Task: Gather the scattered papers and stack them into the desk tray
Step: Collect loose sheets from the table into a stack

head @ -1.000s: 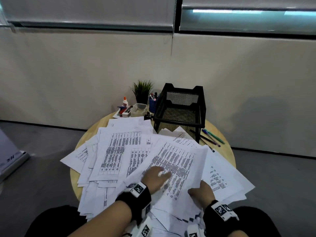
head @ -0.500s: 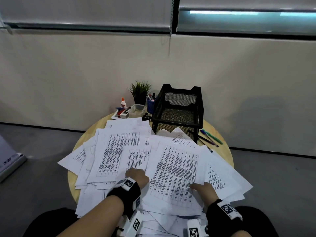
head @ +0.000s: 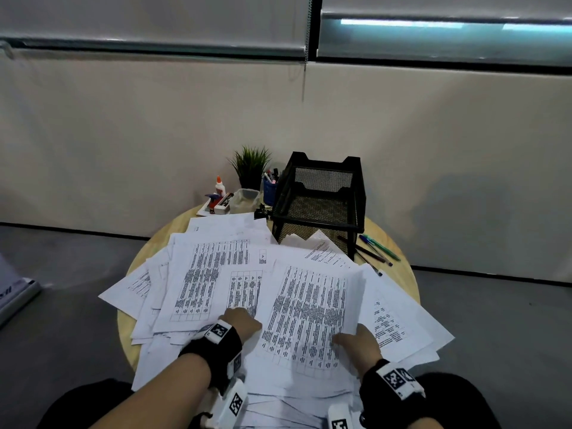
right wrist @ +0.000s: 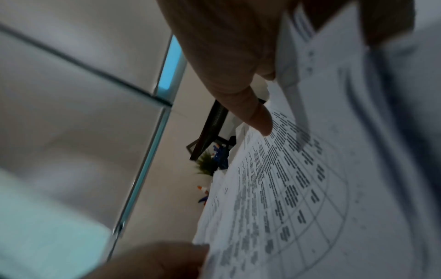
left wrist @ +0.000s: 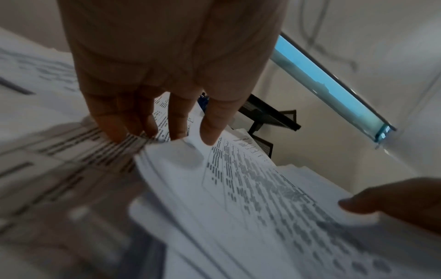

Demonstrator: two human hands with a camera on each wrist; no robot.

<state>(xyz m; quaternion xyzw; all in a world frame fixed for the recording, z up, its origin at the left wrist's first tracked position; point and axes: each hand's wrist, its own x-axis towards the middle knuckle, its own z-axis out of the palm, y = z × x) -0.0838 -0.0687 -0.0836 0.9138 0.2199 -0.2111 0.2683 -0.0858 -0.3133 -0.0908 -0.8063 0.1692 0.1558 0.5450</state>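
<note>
Printed white papers (head: 216, 274) lie scattered over a round wooden table (head: 399, 267). A black mesh desk tray (head: 284, 196) stands at the back right, with some sheets poking from under it. My right hand (head: 356, 342) pinches the right edge of a central bundle of sheets (head: 306, 314), thumb (right wrist: 257, 117) on top and fingers beneath. My left hand (head: 241, 320) is at the bundle's left edge, its straight fingertips (left wrist: 212, 136) touching the paper (left wrist: 238, 188). The tray (left wrist: 269, 115) shows beyond the fingers.
Behind the papers stand a small green plant (head: 250, 165), a blue pen cup (head: 269, 188), a glue bottle (head: 219, 185) and a clear plastic box (head: 244, 201). Loose pens (head: 376, 247) lie to the right of the tray. Sheets overhang the table's near and left edges.
My left hand has slid off the top of the central bundle to its left edge. The bundle has turned straighter, and my right hand now grips its right edge.
</note>
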